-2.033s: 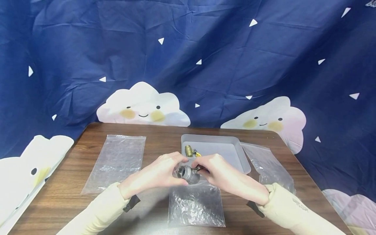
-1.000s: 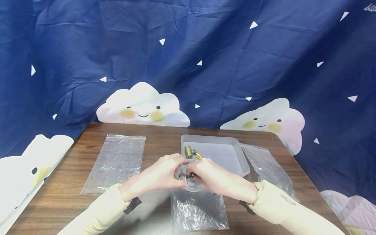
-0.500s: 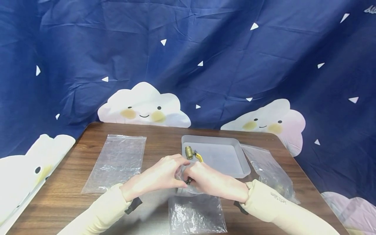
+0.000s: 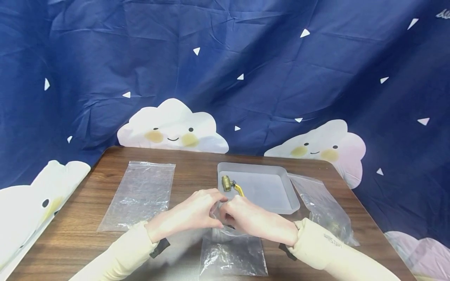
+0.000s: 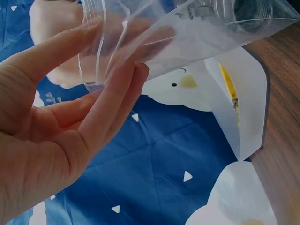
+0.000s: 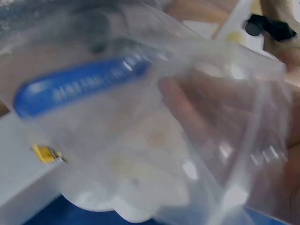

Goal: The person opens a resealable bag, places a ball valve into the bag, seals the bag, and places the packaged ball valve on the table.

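My left hand point(image 4: 190, 212) grips the mouth of a clear zip-lock bag point(image 5: 206, 40), thumb on one side and fingers on the other. My right hand point(image 4: 244, 216) reaches inside the bag mouth, and its fingers show through the plastic in both wrist views. Inside the bag lies a metal ball valve point(image 5: 201, 10) with a blue lever handle point(image 6: 79, 85). The visible right fingers point(image 6: 180, 101) look straight and a little apart from the handle; blur and plastic hide part of the valve. From the head view the valve is mostly hidden under the hands.
A grey tray point(image 4: 270, 191) behind the hands holds a brass ball valve point(image 4: 226, 183) with a yellow lever. Flat zip-lock bags lie at left point(image 4: 140, 195) and in front point(image 4: 233, 259). A filled bag point(image 4: 325, 207) lies right of the tray on the wooden table point(image 4: 190, 168).
My right hand has moved left and slightly down, into the bag, carrying the valve lower until it dropped from the head view. The left hand stays at the bag mouth.
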`<state>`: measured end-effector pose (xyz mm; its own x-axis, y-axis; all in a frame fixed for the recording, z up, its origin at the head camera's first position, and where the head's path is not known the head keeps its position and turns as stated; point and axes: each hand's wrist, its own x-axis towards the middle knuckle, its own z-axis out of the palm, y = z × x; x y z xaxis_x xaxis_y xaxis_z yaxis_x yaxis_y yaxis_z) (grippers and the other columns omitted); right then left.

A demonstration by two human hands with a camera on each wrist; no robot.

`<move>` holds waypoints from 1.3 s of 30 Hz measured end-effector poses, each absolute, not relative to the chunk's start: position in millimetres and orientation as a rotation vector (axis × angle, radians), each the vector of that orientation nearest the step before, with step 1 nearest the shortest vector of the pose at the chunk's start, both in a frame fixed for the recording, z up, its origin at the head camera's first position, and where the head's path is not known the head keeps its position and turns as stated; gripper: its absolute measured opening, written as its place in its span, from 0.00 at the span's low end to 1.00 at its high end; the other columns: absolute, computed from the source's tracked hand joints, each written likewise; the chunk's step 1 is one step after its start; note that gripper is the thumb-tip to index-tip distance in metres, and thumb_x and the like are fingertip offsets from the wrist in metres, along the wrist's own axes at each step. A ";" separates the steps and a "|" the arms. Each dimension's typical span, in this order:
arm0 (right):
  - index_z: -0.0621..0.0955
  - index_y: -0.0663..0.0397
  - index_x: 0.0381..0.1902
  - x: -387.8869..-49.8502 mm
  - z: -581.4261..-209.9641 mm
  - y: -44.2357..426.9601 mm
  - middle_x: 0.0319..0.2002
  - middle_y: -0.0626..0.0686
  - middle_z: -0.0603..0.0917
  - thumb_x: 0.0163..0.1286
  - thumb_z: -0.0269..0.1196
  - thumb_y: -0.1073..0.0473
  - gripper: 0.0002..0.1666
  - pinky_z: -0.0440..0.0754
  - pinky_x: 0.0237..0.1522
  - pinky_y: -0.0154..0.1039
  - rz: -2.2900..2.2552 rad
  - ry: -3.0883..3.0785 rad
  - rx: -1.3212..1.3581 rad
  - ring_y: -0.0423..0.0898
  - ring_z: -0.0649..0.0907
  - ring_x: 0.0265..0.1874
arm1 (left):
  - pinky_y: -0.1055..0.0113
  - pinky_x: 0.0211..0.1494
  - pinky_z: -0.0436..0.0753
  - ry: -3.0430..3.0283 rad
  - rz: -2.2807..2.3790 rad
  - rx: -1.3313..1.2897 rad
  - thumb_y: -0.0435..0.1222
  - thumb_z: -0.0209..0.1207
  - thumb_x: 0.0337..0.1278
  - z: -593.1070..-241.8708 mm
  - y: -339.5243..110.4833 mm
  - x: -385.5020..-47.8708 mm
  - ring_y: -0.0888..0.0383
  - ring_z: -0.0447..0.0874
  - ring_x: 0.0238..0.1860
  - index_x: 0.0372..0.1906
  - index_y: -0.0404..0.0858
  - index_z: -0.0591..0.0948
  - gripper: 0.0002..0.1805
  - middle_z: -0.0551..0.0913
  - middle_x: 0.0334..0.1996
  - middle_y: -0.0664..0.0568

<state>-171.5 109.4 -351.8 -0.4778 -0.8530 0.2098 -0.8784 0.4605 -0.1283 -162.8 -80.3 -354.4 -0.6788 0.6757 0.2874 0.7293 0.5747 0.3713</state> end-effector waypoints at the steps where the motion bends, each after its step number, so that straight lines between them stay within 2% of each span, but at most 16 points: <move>1: 0.75 0.52 0.16 -170.4 -348.1 111.1 0.15 0.40 0.63 0.50 0.63 0.77 0.17 0.58 0.21 0.20 0.340 -2.596 1.523 0.31 0.59 0.19 | 0.77 0.35 0.73 -2.687 -0.718 -1.204 0.39 0.76 0.40 -354.4 -80.3 -162.8 0.71 0.69 0.27 0.49 0.34 0.82 0.27 0.79 0.32 0.54; 4: 0.80 0.52 0.20 -166.6 -336.0 117.3 0.17 0.40 0.75 0.53 0.65 0.75 0.13 0.65 0.23 0.19 0.362 -2.609 1.487 0.29 0.67 0.19 | 0.78 0.33 0.72 -2.674 -0.714 -1.206 0.39 0.76 0.40 -354.3 -80.6 -163.3 0.71 0.69 0.27 0.49 0.36 0.82 0.26 0.79 0.31 0.55; 7: 0.84 0.51 0.25 -164.1 -326.4 124.4 0.23 0.43 0.86 0.54 0.68 0.72 0.11 0.74 0.26 0.20 0.398 -2.569 1.469 0.30 0.76 0.21 | 0.78 0.33 0.72 -2.663 -0.698 -1.209 0.39 0.75 0.41 -354.3 -80.7 -163.6 0.71 0.69 0.27 0.48 0.36 0.82 0.26 0.77 0.30 0.57; 14: 0.84 0.53 0.27 -164.6 -312.6 143.3 0.25 0.45 0.86 0.57 0.70 0.70 0.08 0.83 0.32 0.27 0.485 -2.474 1.414 0.35 0.83 0.26 | 0.77 0.36 0.76 -2.654 -0.715 -1.215 0.42 0.72 0.48 -355.6 -81.1 -163.6 0.69 0.75 0.29 0.51 0.35 0.82 0.25 0.83 0.37 0.54; 17: 0.84 0.54 0.31 -164.4 -311.0 152.1 0.28 0.46 0.87 0.59 0.71 0.65 0.05 0.85 0.36 0.31 0.519 -2.502 1.370 0.39 0.85 0.29 | 0.76 0.37 0.76 -2.655 -0.735 -1.209 0.47 0.71 0.50 -356.6 -81.2 -163.8 0.69 0.75 0.28 0.51 0.36 0.82 0.26 0.82 0.34 0.56; 21: 0.83 0.53 0.37 -162.7 -312.8 164.8 0.32 0.46 0.86 0.59 0.73 0.55 0.13 0.84 0.39 0.34 0.533 -2.524 1.323 0.41 0.85 0.33 | 0.78 0.35 0.75 -2.649 -0.759 -1.221 0.53 0.74 0.44 -358.1 -82.2 -164.6 0.69 0.73 0.28 0.51 0.35 0.81 0.33 0.80 0.32 0.57; 23: 0.83 0.52 0.39 -161.7 -314.9 171.1 0.32 0.46 0.86 0.57 0.74 0.50 0.17 0.83 0.39 0.34 0.536 -2.540 1.309 0.40 0.83 0.33 | 0.79 0.35 0.76 -2.645 -0.764 -1.236 0.53 0.76 0.38 -358.6 -82.9 -164.8 0.70 0.73 0.29 0.52 0.35 0.81 0.37 0.81 0.36 0.56; 26: 0.83 0.52 0.40 -160.2 -317.7 179.4 0.33 0.46 0.86 0.54 0.75 0.44 0.23 0.83 0.40 0.35 0.558 -2.607 1.294 0.41 0.83 0.34 | 0.79 0.36 0.77 -2.640 -0.766 -1.260 0.50 0.78 0.34 -359.5 -84.2 -164.7 0.69 0.74 0.29 0.53 0.34 0.80 0.38 0.82 0.38 0.54; 30: 0.82 0.53 0.41 -158.4 -321.2 188.3 0.36 0.47 0.87 0.51 0.75 0.41 0.28 0.85 0.42 0.38 0.588 -2.703 1.291 0.41 0.84 0.36 | 0.78 0.37 0.80 -2.646 -0.760 -1.266 0.40 0.76 0.41 -360.2 -85.5 -164.5 0.68 0.77 0.30 0.54 0.33 0.79 0.32 0.82 0.40 0.52; 35: 0.82 0.51 0.39 -155.7 -325.9 198.0 0.35 0.44 0.87 0.48 0.76 0.40 0.28 0.85 0.41 0.38 0.620 -2.739 1.317 0.38 0.84 0.36 | 0.76 0.39 0.82 -2.636 -0.771 -1.248 0.33 0.70 0.49 -362.5 -86.8 -165.9 0.66 0.82 0.31 0.52 0.33 0.80 0.23 0.85 0.45 0.48; 39: 0.82 0.49 0.38 -154.4 -330.0 205.1 0.34 0.42 0.88 0.49 0.76 0.42 0.25 0.85 0.40 0.37 0.646 -2.749 1.320 0.35 0.84 0.35 | 0.74 0.41 0.83 -2.587 -0.733 -1.246 0.30 0.68 0.50 -366.0 -88.8 -168.0 0.65 0.84 0.32 0.51 0.34 0.81 0.20 0.86 0.46 0.48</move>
<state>-154.4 205.1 -330.0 -0.6410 -0.7418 0.1970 -0.7519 0.5554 -0.3552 -168.0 -88.8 -366.0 -0.6333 0.6844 0.3613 0.7722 0.5278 0.3538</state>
